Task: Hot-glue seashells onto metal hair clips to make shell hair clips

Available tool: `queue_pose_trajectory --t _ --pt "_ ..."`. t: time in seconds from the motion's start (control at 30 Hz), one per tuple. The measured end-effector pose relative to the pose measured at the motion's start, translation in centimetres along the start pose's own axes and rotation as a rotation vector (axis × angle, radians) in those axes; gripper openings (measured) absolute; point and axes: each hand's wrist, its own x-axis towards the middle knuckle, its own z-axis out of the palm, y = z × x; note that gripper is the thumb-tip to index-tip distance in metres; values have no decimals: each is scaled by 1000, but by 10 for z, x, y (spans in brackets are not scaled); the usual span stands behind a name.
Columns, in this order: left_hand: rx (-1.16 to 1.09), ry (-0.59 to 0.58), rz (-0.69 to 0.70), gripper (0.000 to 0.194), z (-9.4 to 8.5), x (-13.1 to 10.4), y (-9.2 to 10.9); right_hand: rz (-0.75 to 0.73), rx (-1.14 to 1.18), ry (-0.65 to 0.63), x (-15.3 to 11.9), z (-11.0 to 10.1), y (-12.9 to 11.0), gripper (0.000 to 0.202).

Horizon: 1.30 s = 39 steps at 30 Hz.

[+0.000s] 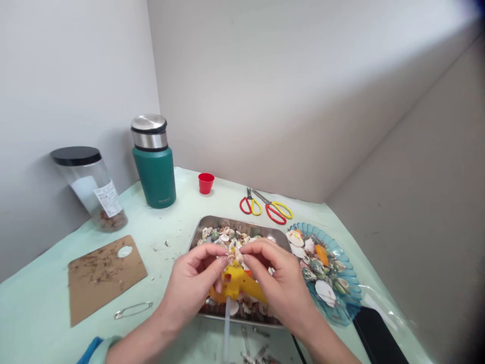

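Observation:
Over a metal tray (200,231) of mixed seashells, my two hands meet with fingertips nearly touching. My left hand (193,278) is closed in a pinch on a small shell (230,256). Thumb and index finger of my right hand (278,278) are closed on another small pale shell (238,255), right beside the first. Whether the two shells are joined cannot be made out. Just below the fingertips, a yellow glue gun (235,284) lies across the tray, partly hidden by my hands. A translucent glue stick (227,323) sticks out of it toward me.
Right of the tray stands a blue scalloped plate (350,263) of shells, near a black phone-like slab (379,333). Two scissors (278,215) and a red cup (206,184) sit behind. Leftward are a green flask (155,177), a jar (85,184), cardboard (81,303) and a safety pin (132,310).

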Motion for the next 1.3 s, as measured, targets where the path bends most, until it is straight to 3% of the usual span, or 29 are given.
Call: queue_pose_trajectory --t 0.37,0.6,0.8,1.3 --pt "-100 -61 -47 25 -1 2 -1 115 56 -10 -1 5 -1 9" --pt "-89 -103 -73 23 -1 1 -1 351 277 -51 0 6 -4 15" --pt "-65 -94 -89 26 0 1 0 437 338 -70 3 6 -7 17" --pt "-32 -108 -68 27 1 2 2 283 39 -2 -1 5 -4 19"
